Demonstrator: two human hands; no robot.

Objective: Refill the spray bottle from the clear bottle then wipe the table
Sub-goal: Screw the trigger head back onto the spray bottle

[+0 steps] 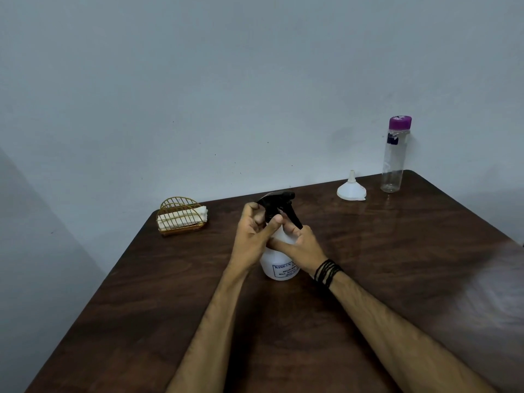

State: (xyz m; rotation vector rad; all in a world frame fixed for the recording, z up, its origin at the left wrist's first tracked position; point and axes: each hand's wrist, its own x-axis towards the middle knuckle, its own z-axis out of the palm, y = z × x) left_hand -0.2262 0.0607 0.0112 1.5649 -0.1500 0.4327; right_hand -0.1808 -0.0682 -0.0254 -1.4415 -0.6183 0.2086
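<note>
**Both hands gripping the spray bottle at mid-worktop**

The spray bottle is standing upright near the middle of the dark wooden worktop, its white body carrying a blue-printed label and its black trigger head sitting on top. The left hand is coming in from the 7 o'clock side, forearm angling up across the worktop, with its fingers curling round the black head and neck and the thumb pressing across the front of the neck. The right hand is reaching in from 5 o'clock, its fingers wrapping the upper shoulder of the white body just below the trigger and its thumb lying across the front of the body. A black cord bracelet is circling the right wrist.

Out toward 2 o'clock from the spray bottle, a white funnel is resting mouth-down with its spout pointing up. Further along the same direction, at the far right corner, the clear bottle is standing upright with its purple cap on. At 10 o'clock, near the far left corner, a gold wire holder is holding folded white cloth. A pale blue wall is running behind the worktop.
</note>
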